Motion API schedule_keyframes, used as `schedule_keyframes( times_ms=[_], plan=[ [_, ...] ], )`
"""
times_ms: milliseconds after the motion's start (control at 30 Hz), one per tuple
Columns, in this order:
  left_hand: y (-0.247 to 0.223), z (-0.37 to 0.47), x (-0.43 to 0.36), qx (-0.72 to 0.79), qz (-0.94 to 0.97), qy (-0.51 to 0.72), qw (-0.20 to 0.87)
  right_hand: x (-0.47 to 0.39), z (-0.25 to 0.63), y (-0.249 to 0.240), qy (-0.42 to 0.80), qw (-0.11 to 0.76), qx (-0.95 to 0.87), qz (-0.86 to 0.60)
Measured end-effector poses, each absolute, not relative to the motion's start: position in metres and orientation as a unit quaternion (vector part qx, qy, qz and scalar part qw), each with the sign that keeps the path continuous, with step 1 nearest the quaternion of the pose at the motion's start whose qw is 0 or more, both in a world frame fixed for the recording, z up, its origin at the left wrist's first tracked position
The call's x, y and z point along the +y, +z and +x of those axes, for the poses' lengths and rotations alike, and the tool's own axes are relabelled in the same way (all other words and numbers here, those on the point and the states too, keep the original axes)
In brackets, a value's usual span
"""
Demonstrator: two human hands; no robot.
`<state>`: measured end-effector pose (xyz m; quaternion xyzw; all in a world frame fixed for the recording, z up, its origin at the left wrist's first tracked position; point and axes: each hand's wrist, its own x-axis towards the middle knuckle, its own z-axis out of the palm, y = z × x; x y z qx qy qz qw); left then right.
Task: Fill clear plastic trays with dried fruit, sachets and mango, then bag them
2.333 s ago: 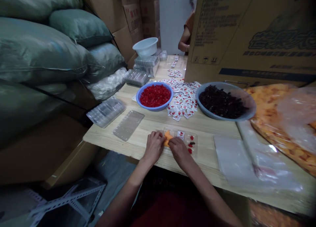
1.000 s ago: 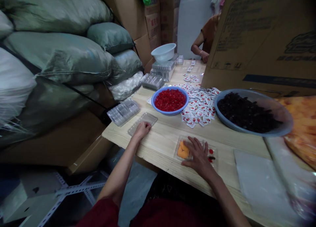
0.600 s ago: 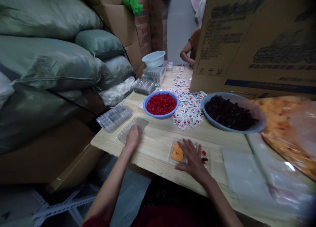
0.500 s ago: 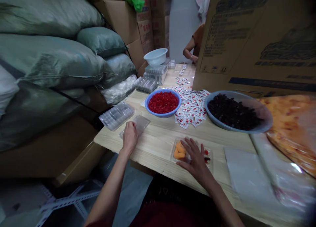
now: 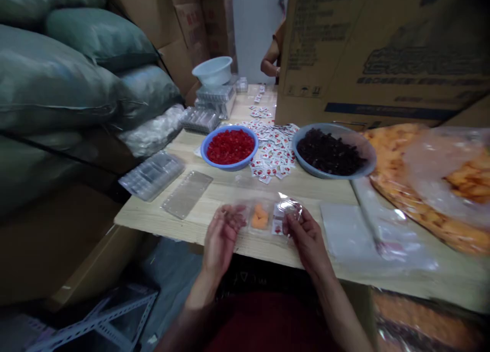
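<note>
A clear plastic tray (image 5: 254, 232) with compartments lies near the table's front edge, holding orange pieces (image 5: 260, 217) and small white printed packets (image 5: 277, 226). Over it a thin clear lid (image 5: 284, 203) catches the light. My left hand (image 5: 222, 235) has its fingers curled at the lid's left end. At the right end, my right hand (image 5: 309, 234) pinches the lid between thumb and fingers. How far the lid touches the tray is hard to make out. More flat clear lids (image 5: 187, 193) lie to the left of my hands.
Beyond stand a blue bowl of red pieces (image 5: 229, 146), a pile of packets (image 5: 273, 150) and a basin of dark pieces (image 5: 331, 151). Empty trays (image 5: 153, 174) sit at left. Plastic sheets (image 5: 340, 229) and a bag of orange pieces (image 5: 394, 153) lie right. A large carton (image 5: 344, 61) hides part of a co-worker.
My left hand has moved right from the flat lids to the filled tray, bringing a clear lid. My right hand has shifted from above the tray to the lid's right end. The view has turned.
</note>
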<state>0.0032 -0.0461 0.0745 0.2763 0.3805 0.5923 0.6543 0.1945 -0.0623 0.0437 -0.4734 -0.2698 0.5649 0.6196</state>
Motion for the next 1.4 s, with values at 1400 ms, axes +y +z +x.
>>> schedule_keyframes(
  times_ms=[1400],
  plan=[
    [0.0,0.022,-0.017,0.44,0.314,0.329,0.774,-0.069,0.254,-0.022,0.505,0.627,-0.219,-0.551]
  ],
)
